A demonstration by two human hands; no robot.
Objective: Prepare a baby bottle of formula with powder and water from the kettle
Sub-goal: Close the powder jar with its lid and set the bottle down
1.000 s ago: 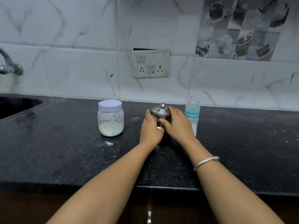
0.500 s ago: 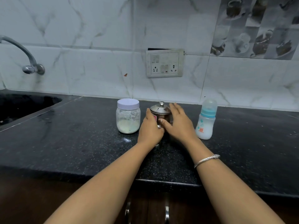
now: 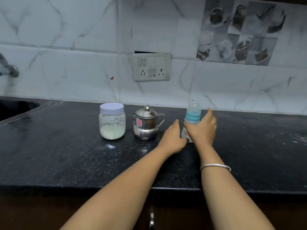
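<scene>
Bottle (image 3: 191, 118) first: my right hand (image 3: 201, 130), fingers spread, wraps it on the table (image 3: 66, 163) while my left hand (image 3: 172, 138), fingers loosely together, steadies its base for uncapping.

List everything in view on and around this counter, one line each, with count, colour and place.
counter: one, black speckled stone, across the foreground
powder jar: one, clear with white lid, pale powder low inside, left of the kettle
kettle: one, small steel with lid on, red sticker, centre
baby bottle: one, clear with teal ring and clear cap, right of the kettle
switch and socket plate: one, white, on the wall tiles
tap: one, metal, far left above the sink
bangle: one, silver, right wrist
left hand: one, beside the bottle's base
right hand: one, fingers spread around the bottle
</scene>
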